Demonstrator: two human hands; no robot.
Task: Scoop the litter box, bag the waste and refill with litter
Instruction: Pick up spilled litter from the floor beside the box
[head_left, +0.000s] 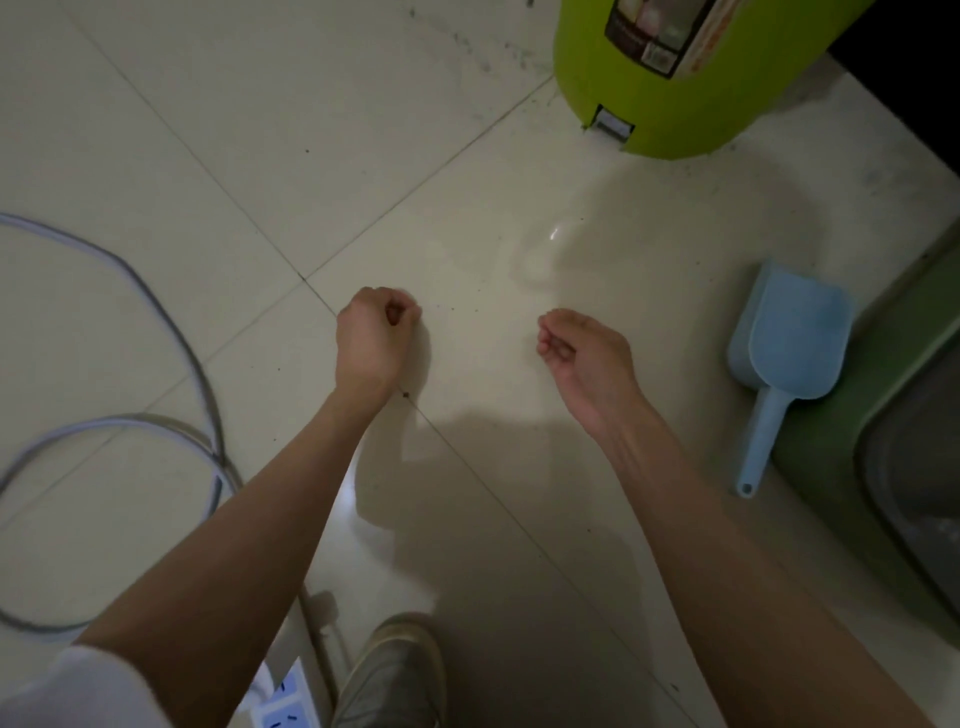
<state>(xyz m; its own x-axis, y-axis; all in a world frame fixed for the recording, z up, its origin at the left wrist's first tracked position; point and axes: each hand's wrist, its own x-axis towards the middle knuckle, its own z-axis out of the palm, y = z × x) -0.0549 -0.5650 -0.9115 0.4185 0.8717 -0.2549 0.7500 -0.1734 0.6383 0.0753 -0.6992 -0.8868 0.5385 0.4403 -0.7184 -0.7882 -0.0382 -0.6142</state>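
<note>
Left hand (375, 332): centre of frame, held over bare floor tile (156, 130); fingers curled in, nothing visibly held.

Right hand (582, 353): right of centre, fingers loosely curled, nothing in them; well apart from the scoop.

Scoop (789, 343): pale blue plastic, right of frame, lying flat on the tile, bowl toward the top, handle toward the bottom, just beside the green litter box (841, 415). Untouched.

Litter box: right edge, only partly in frame; dark opening at lower right, contents too dim to read.

Bin (665, 88): lime green, pedal type, upper right; likely destination for bagged waste. No bag or litter sack in sight.

Other: grey cable (171, 322) looped at left; power strip (288, 706) and a shoe (395, 675) at the bottom.

Step in hand, as judged: fetching the scoop. Best done with the right hand, taking the handle near its lower end so the bowl lifts level. Keep feet away from the cable.
</note>
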